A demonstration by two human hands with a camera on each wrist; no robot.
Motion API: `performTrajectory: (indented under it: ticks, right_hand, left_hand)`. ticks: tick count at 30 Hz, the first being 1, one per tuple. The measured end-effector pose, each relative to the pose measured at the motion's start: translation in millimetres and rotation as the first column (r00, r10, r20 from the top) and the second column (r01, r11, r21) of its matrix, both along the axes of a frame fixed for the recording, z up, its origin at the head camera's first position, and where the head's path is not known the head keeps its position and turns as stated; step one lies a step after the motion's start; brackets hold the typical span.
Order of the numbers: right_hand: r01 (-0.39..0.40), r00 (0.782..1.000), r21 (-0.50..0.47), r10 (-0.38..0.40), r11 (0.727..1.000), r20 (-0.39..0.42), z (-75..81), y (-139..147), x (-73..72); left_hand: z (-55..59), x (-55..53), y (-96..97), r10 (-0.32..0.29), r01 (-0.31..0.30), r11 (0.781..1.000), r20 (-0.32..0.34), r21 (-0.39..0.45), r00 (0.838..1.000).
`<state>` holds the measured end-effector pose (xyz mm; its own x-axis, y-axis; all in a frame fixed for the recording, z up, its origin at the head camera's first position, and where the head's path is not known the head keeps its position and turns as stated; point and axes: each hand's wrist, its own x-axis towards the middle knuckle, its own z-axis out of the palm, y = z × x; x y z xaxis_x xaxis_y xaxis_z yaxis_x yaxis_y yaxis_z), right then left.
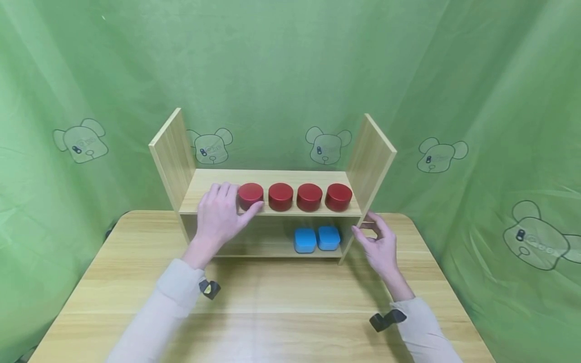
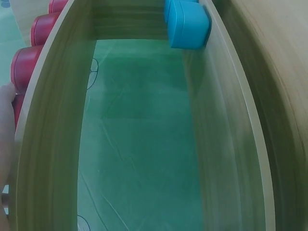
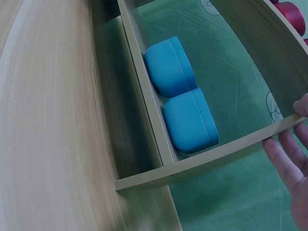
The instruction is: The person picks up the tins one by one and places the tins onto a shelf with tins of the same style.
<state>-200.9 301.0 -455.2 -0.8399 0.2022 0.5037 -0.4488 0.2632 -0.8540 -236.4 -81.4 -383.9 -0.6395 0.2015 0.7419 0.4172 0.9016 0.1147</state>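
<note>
Several round red tins stand in a row on the upper board of a wooden shelf (image 1: 272, 176). My left hand (image 1: 219, 212) holds the leftmost red tin (image 1: 250, 194), its thumb across the front and the other fingers at the left side. In the left wrist view, only part of that hand shows at the left edge. My right hand (image 1: 378, 243) grips the shelf's right side panel (image 3: 231, 148), thumb on the inner side and fingers on the outer. Two blue rounded-square tins, one on the left (image 1: 305, 240) and one on the right (image 1: 329, 238), sit on the lower board near that panel.
The shelf stands at the back of a wooden table (image 1: 281, 312). Its tall left panel (image 1: 174, 151) and right panel rise above the upper board. A green curtain (image 1: 272, 65) with printed bear heads hangs behind and at both sides.
</note>
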Motion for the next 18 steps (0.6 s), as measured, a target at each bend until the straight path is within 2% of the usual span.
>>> performTrajectory:
  ticks: [7,18]
  right_hand:
    - [-0.003,1.000,-0.001,0.003,1.000,0.002,-0.1,-0.3,0.6]
    - [-0.009,1.000,0.003,0.009,1.000,-0.001,-0.3,0.1,0.2]
  left_hand:
    - [2.1,0.2,-0.8,0.003,-0.002,1.000,0.025,-0.014,1.000]
    - [1.8,6.7,-6.7,-0.004,0.003,1.000,0.127,0.003,0.992]
